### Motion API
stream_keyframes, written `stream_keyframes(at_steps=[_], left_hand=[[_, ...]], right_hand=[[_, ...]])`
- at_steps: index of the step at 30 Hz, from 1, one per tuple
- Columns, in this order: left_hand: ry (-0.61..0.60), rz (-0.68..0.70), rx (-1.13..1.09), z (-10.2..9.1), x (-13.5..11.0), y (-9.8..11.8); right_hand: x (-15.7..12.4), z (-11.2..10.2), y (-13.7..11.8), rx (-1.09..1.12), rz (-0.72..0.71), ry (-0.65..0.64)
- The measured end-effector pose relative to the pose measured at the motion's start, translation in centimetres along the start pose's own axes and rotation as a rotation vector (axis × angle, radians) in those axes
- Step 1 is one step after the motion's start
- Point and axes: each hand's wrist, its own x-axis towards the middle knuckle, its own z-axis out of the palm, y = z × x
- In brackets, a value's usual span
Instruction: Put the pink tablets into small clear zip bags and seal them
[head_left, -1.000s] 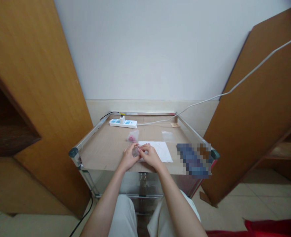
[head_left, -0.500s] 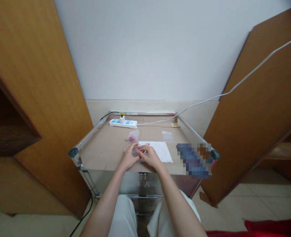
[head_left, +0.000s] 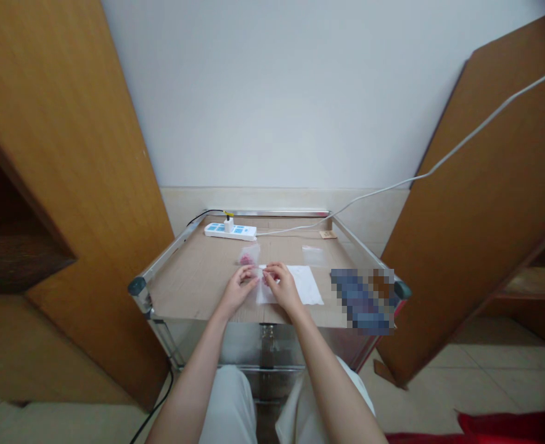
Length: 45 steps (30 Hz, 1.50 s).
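On the cardboard-covered counter [head_left: 184,280], in front of the seated person, both bare hands are at work near the front edge. Left hand [head_left: 238,288]: thumb and fingers curved toward each other, a gap visible between them; a strip of clear film [head_left: 256,272] lies at the fingertips. I cannot tell whether they are clamped on it. Right hand [head_left: 283,290]: thumb and fingertips drawn close, above the white sheet [head_left: 306,287], with a pinkish spot by the tips; too small to tell what is gripped, if anything. The two hands are apart, fingertips near each other, over the sheet's left part.

Just beyond the left hand: a clear bag [head_left: 250,251] with pink pieces [head_left: 246,260] gathered at its lower end. Beyond the sheet, to the right: a second clear bag [head_left: 314,256], lying flat. Right of the sheet: a pixelated dark blue item [head_left: 361,303], details unreadable.

Rear left: a white power strip [head_left: 240,232] with blue sockets and a white plug [head_left: 229,225] upright in it. A white cable [head_left: 386,187] runs from the strip's right end, past a small tan card [head_left: 328,234], and up to the right.
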Motion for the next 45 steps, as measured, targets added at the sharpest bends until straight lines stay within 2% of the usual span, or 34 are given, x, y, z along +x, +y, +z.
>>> stream_keyframes(at_steps=[4, 11, 19, 28, 38, 45], left_hand=[[-0.022, -0.078, -0.130, -0.2, 0.2, 0.0], [-0.058, -0.168, -0.207, -0.3, 0.1, 0.5], [-0.054, -0.155, -0.251, -0.2, 0.1, 0.4], [-0.002, -0.162, -0.261, -0.3, 0.0, 0.6], [-0.057, -0.194, -0.234, -0.4, 0.1, 0.3], [-0.009, -0.192, -0.225, -0.3, 0.2, 0.3]], right_hand=[[0.0, 0.4, 0.7, 0.059, 0.056, 0.017], [-0.1, 1.4, 1.5, 0.412, 0.212, -0.033], [-0.1, 1.4, 1.7, 0.480, 0.330, 0.007], [0.0, 0.6, 0.9, 0.468, 0.308, -0.092], [-0.2, 0.7, 0.8, 0.523, 0.292, -0.123], [-0.2, 0.6, 0.2, 0.550, 0.319, -0.114]])
